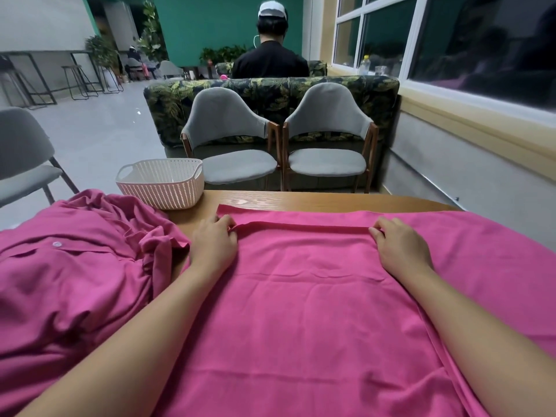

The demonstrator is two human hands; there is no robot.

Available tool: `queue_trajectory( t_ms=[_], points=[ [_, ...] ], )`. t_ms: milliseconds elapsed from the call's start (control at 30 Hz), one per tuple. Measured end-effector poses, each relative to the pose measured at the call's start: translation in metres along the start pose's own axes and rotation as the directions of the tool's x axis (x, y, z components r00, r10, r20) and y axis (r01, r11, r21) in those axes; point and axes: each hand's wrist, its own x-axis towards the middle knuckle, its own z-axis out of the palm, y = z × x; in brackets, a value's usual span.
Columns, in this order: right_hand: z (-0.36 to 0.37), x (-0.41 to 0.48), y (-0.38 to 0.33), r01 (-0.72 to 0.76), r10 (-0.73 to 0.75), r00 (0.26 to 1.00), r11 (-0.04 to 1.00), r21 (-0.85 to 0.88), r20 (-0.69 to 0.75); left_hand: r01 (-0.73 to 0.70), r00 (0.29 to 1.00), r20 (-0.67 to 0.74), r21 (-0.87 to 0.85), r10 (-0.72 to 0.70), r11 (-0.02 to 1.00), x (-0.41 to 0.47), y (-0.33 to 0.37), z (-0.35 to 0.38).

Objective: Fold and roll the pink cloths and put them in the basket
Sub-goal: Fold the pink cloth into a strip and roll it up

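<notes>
Far left: a crumpled pink cloth heap, w/ a button showing, lies bunched on the table's left end & runs down to the near edge. Just behind it, at the far-left corner of the wooden table, stands the white slatted basket, upright; whether it touches the heap, can't tell.

Centre: a flat pink cloth is spread over most of the table, its far edge turned over into a narrow fold running side to side. The left hand lies palm down at the fold's left end, fingertips curled, pinching the folded strip. The right hand does the same toward the right end, fingers tucked onto the fold.

Beyond the table: two grey chairs side by side, a leaf-print sofa behind them, then a person in black w/ back turned. Far right: a window along the wall.
</notes>
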Motion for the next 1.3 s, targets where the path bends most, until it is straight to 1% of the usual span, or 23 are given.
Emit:
queue_trajectory(
  t_ms=[67, 167, 233, 433, 567, 700, 767, 900, 1000, 1100, 1167, 1300],
  points=[
    [-0.002, -0.002, -0.001, -0.003, 0.003, 1.000, 1.000, 0.014, -0.004, -0.006, 1.000, 0.013, 0.000, 0.006, 1.000, 0.007, -0.001, -0.009],
    [-0.005, -0.003, -0.003, -0.013, 0.014, 1.000, 0.999, 0.040, -0.005, 0.015, 1.000, -0.019, 0.012, -0.014, 1.000, 0.035, -0.004, -0.025],
    [-0.005, -0.003, -0.004, -0.018, 0.019, 1.000, 0.998, 0.052, -0.012, 0.032, 0.999, -0.011, -0.012, -0.032, 0.999, 0.054, -0.005, -0.028],
    [-0.003, 0.000, -0.002, -0.025, 0.025, 1.000, 0.997, 0.073, 0.002, 0.124, 0.991, 0.055, -0.116, -0.118, 0.986, 0.069, -0.007, 0.002],
    [0.001, 0.002, 0.002, -0.028, 0.026, 0.999, 0.997, 0.078, 0.018, 0.124, 0.992, -0.005, -0.160, -0.126, 0.979, 0.062, -0.013, 0.018],
    [0.001, 0.005, 0.002, -0.053, 0.049, 0.998, 0.995, 0.090, 0.045, 0.169, 0.984, -0.021, -0.215, -0.177, 0.962, 0.062, -0.027, 0.022],
    [-0.002, 0.007, 0.002, -0.080, 0.074, 0.995, 0.992, 0.093, 0.070, 0.182, 0.979, -0.038, -0.252, -0.198, 0.950, 0.061, -0.031, 0.021],
    [-0.016, 0.032, 0.001, -0.148, 0.141, 0.978, 0.988, 0.040, 0.152, 0.197, 0.972, -0.070, -0.283, -0.225, 0.939, 0.059, -0.030, 0.021],
    [-0.021, 0.065, -0.003, -0.228, 0.222, 0.956, 0.974, 0.009, 0.193, 0.204, 0.969, -0.078, -0.273, -0.233, 0.940, 0.060, -0.030, 0.021],
    [-0.011, 0.086, -0.008, -0.318, 0.317, 0.922, 0.948, -0.035, 0.224, 0.207, 0.969, -0.077, -0.266, -0.235, 0.941, 0.061, -0.031, 0.022],
    [0.001, 0.086, -0.011, -0.355, 0.357, 0.910, 0.934, -0.050, 0.209, 0.220, 0.965, -0.080, -0.258, -0.248, 0.941, 0.062, -0.033, 0.023],
    [0.023, 0.065, -0.011, -0.271, 0.273, 0.960, 0.962, -0.038, 0.061, 0.254, 0.956, -0.075, -0.266, -0.283, 0.930, 0.063, -0.035, 0.026]
  ],
)
